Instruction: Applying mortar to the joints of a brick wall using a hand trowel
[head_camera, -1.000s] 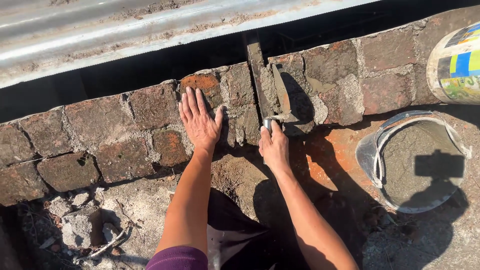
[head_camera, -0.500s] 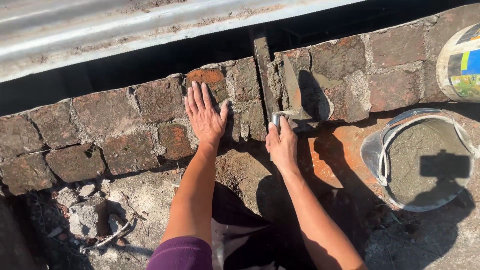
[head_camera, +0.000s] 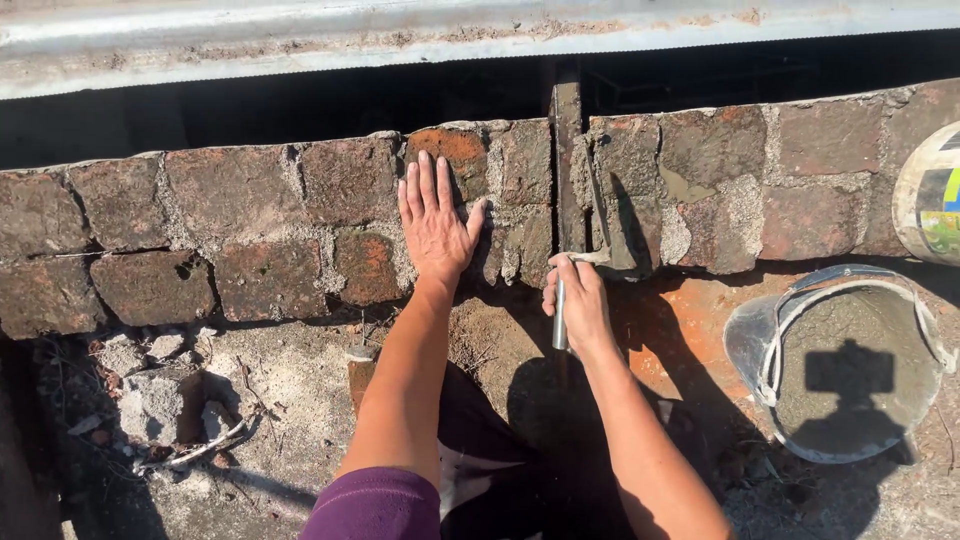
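The left hand (head_camera: 435, 225) lies flat on the old brick wall (head_camera: 250, 220), palm down and fingers spread, pressed against a weathered orange brick (head_camera: 450, 150) at the top course, apparently to brace the body or steady the loose masonry beside the gap. The right hand (head_camera: 578, 305) is wrapped around the metal handle of a brick trowel (head_camera: 600, 235), fingers curled tight and thumb along the shaft, so that the blade stands nearly on edge against the brick face just right of a vertical metal post (head_camera: 567, 165) set in the joint. Held that way, the blade's edge meets the seam between post and brick, where a patch of grey mortar (head_camera: 685, 190) shows. A bucket of wet mortar (head_camera: 850, 370) sits on the ground to the right, near the trowel hand and within easy reach, the camera's shadow falling across its surface. A round painted container (head_camera: 930, 200) leans at the right edge of the view. Broken rubble (head_camera: 160, 400) lies at the wall's foot on the left, well apart from both hands.
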